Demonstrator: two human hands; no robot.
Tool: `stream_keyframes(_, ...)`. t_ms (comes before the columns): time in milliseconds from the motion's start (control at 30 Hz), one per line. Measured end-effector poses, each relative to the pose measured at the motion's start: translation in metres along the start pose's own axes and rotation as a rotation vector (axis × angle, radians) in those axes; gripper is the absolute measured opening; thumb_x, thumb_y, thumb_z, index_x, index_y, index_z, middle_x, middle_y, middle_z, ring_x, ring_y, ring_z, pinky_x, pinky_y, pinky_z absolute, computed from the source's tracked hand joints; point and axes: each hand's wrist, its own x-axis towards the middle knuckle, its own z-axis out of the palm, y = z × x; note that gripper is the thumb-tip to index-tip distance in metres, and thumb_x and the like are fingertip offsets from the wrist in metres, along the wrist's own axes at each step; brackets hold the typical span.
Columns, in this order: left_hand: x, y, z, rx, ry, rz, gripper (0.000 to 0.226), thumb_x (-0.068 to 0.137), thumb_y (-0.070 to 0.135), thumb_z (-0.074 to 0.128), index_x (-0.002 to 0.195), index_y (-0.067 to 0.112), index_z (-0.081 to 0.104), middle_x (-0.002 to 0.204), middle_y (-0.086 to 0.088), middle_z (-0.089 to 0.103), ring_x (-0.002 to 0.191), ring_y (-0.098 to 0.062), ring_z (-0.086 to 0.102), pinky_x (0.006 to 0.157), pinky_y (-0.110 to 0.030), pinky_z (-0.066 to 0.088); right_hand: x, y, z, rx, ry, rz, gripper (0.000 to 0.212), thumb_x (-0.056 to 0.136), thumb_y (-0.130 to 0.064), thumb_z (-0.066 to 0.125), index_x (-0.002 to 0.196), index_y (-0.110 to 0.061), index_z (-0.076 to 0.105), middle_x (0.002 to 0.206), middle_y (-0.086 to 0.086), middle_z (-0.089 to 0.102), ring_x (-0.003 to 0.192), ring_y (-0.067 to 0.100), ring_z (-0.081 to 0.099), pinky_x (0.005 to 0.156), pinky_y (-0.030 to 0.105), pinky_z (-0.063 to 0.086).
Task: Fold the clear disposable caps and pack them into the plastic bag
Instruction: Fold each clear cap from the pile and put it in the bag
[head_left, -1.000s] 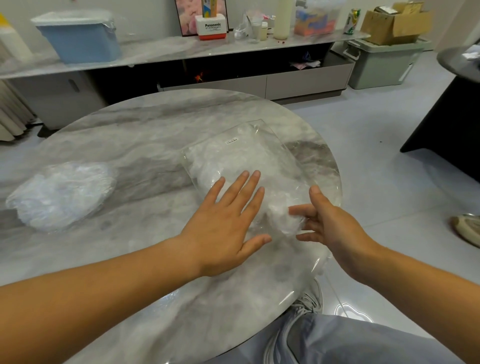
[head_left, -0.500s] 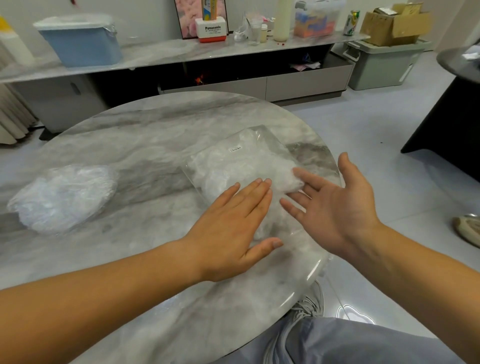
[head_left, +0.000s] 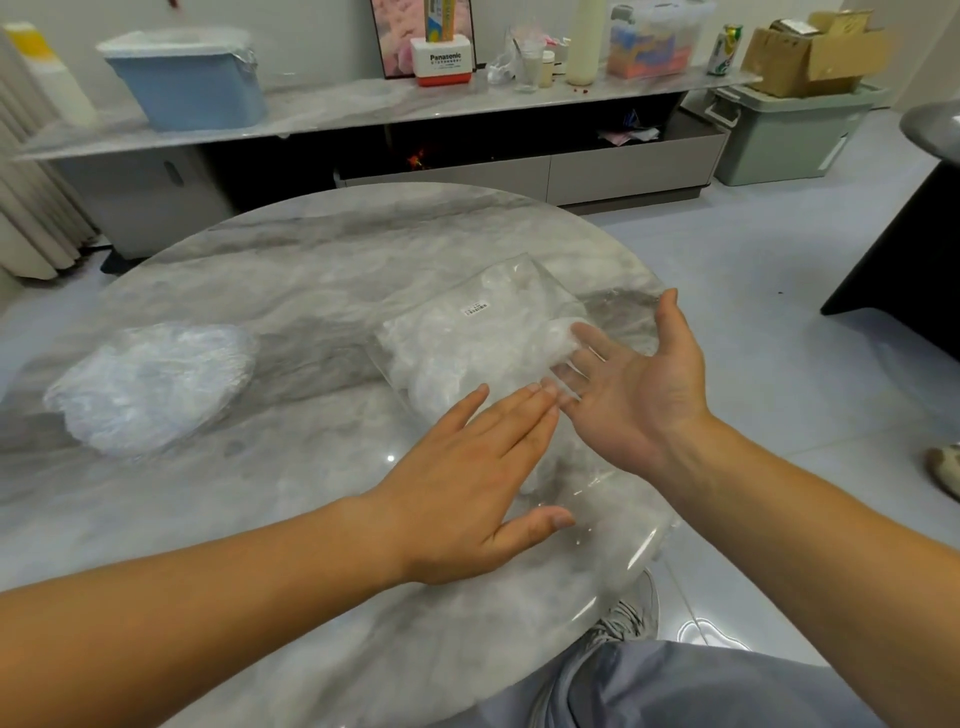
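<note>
Plastic bag (head_left: 483, 338) partly filled; loose caps (head_left: 150, 384) remain at 9 o'clock on worktop (head_left: 311, 291); left hand (head_left: 467, 483) flat, pressing bag; right hand (head_left: 639, 384) spread, empty.

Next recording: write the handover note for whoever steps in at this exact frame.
Left hand: open, lying flat, palm down, on the near end of the plastic bag.
Right hand: open, palm up, fingers at the bag's right side, holding nothing.
The bag lies right of centre on the round table, with bagged caps inside.
A loose pile of caps sits on the table's left.
Done: some caps are packed. Left: fold and pack the loose pile.
</note>
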Motion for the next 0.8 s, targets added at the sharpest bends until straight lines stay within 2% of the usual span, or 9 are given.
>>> stream_keyframes(133,-0.003,-0.001,0.001,-0.019,-0.048,-0.037,0.087,0.098,0.07,0.012,0.161,0.012,0.011,0.17,-0.004,0.003,0.156,-0.014,-0.003,0.127,-0.045,0.006,0.019,0.008,-0.004,-0.013,0.013,0.012,0.099,0.079,-0.083,0.049,0.141,-0.006,0.052,0.157,0.021,0.038,0.145,0.034,0.037,0.121,0.049,0.028)
stream_keyframes(233,-0.002,-0.004,-0.001,-0.043,-0.07,-0.057,0.088,0.096,0.071,0.011,0.162,0.013,0.008,0.17,-0.003,0.0,0.156,-0.013,-0.007,0.127,-0.046,0.005,0.023,0.01,-0.003,0.072,0.021,0.005,0.088,0.085,-0.074,0.056,0.135,-0.001,0.054,0.145,0.024,0.051,0.13,0.036,0.056,0.115,0.045,0.039)
stream_keyframes(333,-0.001,-0.005,0.0,-0.044,-0.034,-0.043,0.087,0.098,0.07,0.015,0.161,0.011,0.012,0.169,-0.005,0.004,0.156,-0.015,-0.001,0.126,-0.049,0.009,0.021,0.01,-0.001,0.16,0.052,-0.025,0.076,0.088,-0.063,0.062,0.129,0.0,0.054,0.139,0.025,0.05,0.116,0.04,0.065,0.109,0.047,0.047)
stream_keyframes(433,0.001,-0.003,0.001,-0.059,-0.046,-0.038,0.086,0.098,0.07,0.016,0.161,0.011,0.011,0.169,-0.005,0.005,0.156,-0.015,-0.001,0.126,-0.049,0.009,0.018,0.008,0.001,0.219,0.082,-0.031,0.073,0.088,-0.059,0.066,0.125,0.003,0.057,0.134,0.028,0.049,0.116,0.043,0.064,0.106,0.049,0.05)
stream_keyframes(533,0.002,-0.001,0.0,-0.073,-0.018,-0.025,0.085,0.098,0.068,0.019,0.161,0.01,0.015,0.169,-0.005,0.007,0.156,-0.016,0.003,0.126,-0.05,0.012,0.017,0.006,0.004,0.225,0.046,-0.014,0.077,0.091,-0.062,0.059,0.127,0.006,0.056,0.132,0.03,0.051,0.124,0.045,0.058,0.111,0.049,0.046)
stream_keyframes(667,0.0,-0.001,-0.001,-0.103,-0.001,-0.013,0.085,0.098,0.066,0.022,0.16,0.008,0.018,0.169,-0.006,0.009,0.156,-0.016,0.005,0.126,-0.048,0.012,0.018,0.007,0.009,0.178,-0.004,0.016,0.083,0.091,-0.069,0.05,0.133,0.002,0.057,0.125,0.019,0.065,0.13,0.036,0.054,0.115,0.049,0.039)
stream_keyframes(733,-0.001,-0.002,-0.001,-0.104,-0.019,-0.023,0.086,0.098,0.067,0.02,0.16,0.009,0.017,0.169,-0.005,0.008,0.156,-0.015,0.004,0.126,-0.048,0.011,0.018,0.008,0.011,0.137,-0.024,0.037,0.082,0.09,-0.07,0.049,0.135,-0.003,0.057,0.128,0.015,0.065,0.133,0.033,0.051,0.117,0.047,0.036)
stream_keyframes(800,-0.001,-0.005,-0.001,-0.086,-0.042,-0.049,0.087,0.097,0.069,0.017,0.161,0.01,0.017,0.169,-0.004,0.007,0.156,-0.015,0.003,0.126,-0.049,0.01,0.015,0.01,0.013,0.142,-0.046,0.052,0.078,0.09,-0.067,0.052,0.137,-0.005,0.054,0.138,0.019,0.058,0.132,0.035,0.053,0.115,0.047,0.037)
